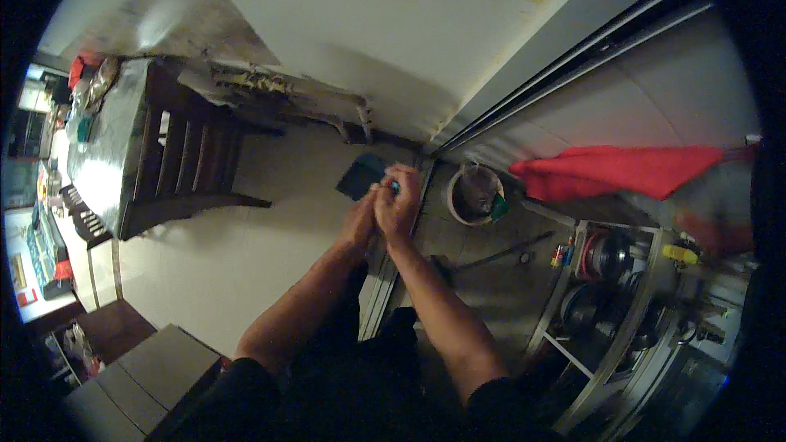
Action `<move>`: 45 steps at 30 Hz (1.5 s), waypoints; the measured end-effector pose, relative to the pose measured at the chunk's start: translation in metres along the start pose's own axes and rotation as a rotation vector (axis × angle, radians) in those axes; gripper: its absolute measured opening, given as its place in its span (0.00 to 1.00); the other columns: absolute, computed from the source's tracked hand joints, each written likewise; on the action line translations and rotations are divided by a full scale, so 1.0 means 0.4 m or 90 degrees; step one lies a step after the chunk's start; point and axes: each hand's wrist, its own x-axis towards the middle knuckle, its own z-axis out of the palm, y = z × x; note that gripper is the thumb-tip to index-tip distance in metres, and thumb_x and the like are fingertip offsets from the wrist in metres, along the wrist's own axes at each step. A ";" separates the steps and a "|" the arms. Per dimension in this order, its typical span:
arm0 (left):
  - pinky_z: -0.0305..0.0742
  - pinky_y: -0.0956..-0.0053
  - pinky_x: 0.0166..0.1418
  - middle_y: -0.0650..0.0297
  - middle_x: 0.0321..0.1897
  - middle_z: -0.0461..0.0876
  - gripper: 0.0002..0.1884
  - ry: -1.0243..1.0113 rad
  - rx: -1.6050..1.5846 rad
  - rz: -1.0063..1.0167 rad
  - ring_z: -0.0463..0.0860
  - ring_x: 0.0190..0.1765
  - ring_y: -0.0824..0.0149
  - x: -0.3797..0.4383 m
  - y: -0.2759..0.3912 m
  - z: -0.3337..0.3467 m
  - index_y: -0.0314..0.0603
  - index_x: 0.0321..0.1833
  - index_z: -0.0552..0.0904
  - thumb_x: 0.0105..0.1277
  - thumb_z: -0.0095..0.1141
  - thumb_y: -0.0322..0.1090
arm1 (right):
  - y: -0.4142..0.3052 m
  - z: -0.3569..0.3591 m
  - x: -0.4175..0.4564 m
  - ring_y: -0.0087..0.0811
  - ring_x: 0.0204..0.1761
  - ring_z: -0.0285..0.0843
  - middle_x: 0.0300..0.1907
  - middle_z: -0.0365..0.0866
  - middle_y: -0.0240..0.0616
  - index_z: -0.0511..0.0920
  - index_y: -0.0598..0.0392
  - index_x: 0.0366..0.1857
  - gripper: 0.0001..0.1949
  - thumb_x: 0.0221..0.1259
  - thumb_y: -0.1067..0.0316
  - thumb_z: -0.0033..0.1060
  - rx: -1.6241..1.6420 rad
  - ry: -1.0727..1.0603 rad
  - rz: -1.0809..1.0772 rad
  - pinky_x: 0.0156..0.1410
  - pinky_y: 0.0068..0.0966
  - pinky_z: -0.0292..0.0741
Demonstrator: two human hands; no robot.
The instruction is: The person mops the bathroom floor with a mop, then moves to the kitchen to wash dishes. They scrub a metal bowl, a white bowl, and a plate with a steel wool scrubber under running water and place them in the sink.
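Note:
My right hand (398, 205) is closed around a small blue thing (395, 186), likely the end of a handle; the fingers hide the rest. Pressed against it from the left is my left hand (362, 215), its fingers bent and blurred, so what it grips cannot be told. Just beyond both hands a dark, flat dustpan-like thing (356, 177) lies low over the tiled floor, partly covered by the fingers. Whether it joins the blue piece is hidden. Below my hands runs a metal sliding-door track (376, 301).
Right of the track stands a round bin (453, 196) with rubbish inside. A long-handled tool (503, 252) lies on the floor. Cookware fills a metal rack (642, 294); a red cloth (614, 169) hangs behind. Leftward are a dark wooden chair (178, 159) and a table (107, 141).

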 end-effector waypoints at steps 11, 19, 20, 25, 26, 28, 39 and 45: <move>0.73 0.71 0.51 0.63 0.42 0.80 0.23 0.153 0.240 0.315 0.77 0.46 0.67 0.178 0.141 -0.142 0.41 0.54 0.80 0.74 0.49 0.55 | -0.037 0.087 0.072 0.55 0.67 0.65 0.67 0.65 0.56 0.70 0.63 0.58 0.23 0.62 0.63 0.62 -0.046 -0.038 -0.048 0.70 0.46 0.66; 0.69 0.77 0.39 0.67 0.32 0.74 0.19 0.104 0.168 0.266 0.72 0.35 0.74 0.152 0.245 0.101 0.42 0.48 0.81 0.74 0.52 0.52 | 0.272 -0.414 -0.388 0.45 0.51 0.78 0.47 0.79 0.46 0.76 0.56 0.51 0.19 0.59 0.61 0.68 -0.194 -0.054 0.292 0.60 0.38 0.72; 0.69 0.77 0.39 0.67 0.32 0.74 0.18 0.104 0.151 0.252 0.72 0.35 0.74 0.172 0.245 0.105 0.42 0.49 0.81 0.74 0.52 0.51 | 0.287 -0.495 -0.450 0.45 0.49 0.80 0.46 0.80 0.46 0.76 0.56 0.50 0.18 0.60 0.61 0.68 -0.269 -0.045 0.279 0.58 0.38 0.74; 0.76 0.71 0.46 0.65 0.41 0.76 0.19 0.069 0.121 0.201 0.77 0.42 0.67 0.225 0.224 0.046 0.44 0.58 0.77 0.75 0.51 0.50 | 0.460 -0.794 -0.762 0.43 0.49 0.81 0.48 0.83 0.44 0.79 0.55 0.49 0.16 0.61 0.58 0.66 -0.362 0.026 0.675 0.54 0.35 0.78; 0.78 0.69 0.52 0.64 0.45 0.77 0.19 0.050 0.163 0.205 0.79 0.46 0.65 0.233 0.216 0.016 0.44 0.58 0.77 0.75 0.51 0.49 | 0.552 -0.849 -0.858 0.43 0.47 0.82 0.46 0.83 0.44 0.80 0.55 0.47 0.15 0.61 0.60 0.65 -0.303 0.062 0.591 0.53 0.36 0.78; 0.77 0.67 0.59 0.62 0.54 0.77 0.20 0.022 0.089 0.207 0.80 0.51 0.64 0.283 0.183 -0.049 0.43 0.60 0.76 0.75 0.50 0.49 | 0.754 -0.923 -1.066 0.44 0.43 0.82 0.42 0.83 0.45 0.81 0.54 0.44 0.12 0.60 0.62 0.63 -0.314 0.060 0.496 0.50 0.37 0.79; 0.73 0.68 0.56 0.57 0.47 0.83 0.14 0.290 0.753 0.326 0.80 0.49 0.62 0.194 -0.516 -0.552 0.34 0.56 0.80 0.72 0.53 0.35 | 1.623 -0.807 -1.228 0.48 0.42 0.80 0.36 0.80 0.48 0.80 0.55 0.42 0.12 0.57 0.62 0.58 -0.655 -0.279 0.684 0.48 0.43 0.78; 0.73 0.71 0.53 0.58 0.47 0.82 0.13 0.261 0.761 0.236 0.78 0.48 0.64 0.356 -0.645 -0.371 0.34 0.51 0.80 0.71 0.55 0.35 | 2.024 -0.757 -1.216 0.50 0.45 0.79 0.45 0.81 0.49 0.82 0.50 0.45 0.14 0.58 0.58 0.59 -0.553 -0.013 0.660 0.52 0.47 0.77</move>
